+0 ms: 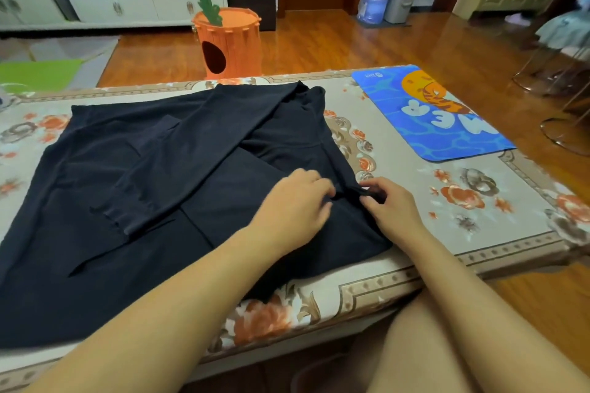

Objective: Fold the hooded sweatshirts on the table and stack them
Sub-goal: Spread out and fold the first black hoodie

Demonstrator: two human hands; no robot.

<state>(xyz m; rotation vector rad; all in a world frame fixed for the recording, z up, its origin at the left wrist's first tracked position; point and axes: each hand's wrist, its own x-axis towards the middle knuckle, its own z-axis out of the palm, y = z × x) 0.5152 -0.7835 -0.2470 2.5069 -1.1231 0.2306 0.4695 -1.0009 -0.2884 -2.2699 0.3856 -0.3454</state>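
Black sweatshirt [166,175] lay spread on table [415,252], sleeve crossed over body; folding judged early, no stack visible. Left hand [295,204] rested on cloth, fingers loosely bent. Right hand [391,204] pinched right-side edge.

Soft matt cloth on a smooth printed surface

The black sweatshirt [178,169] is matt, soft cloth; the surface [447,201] has a smooth flowered cover; the wood floor [351,45] is glossy.
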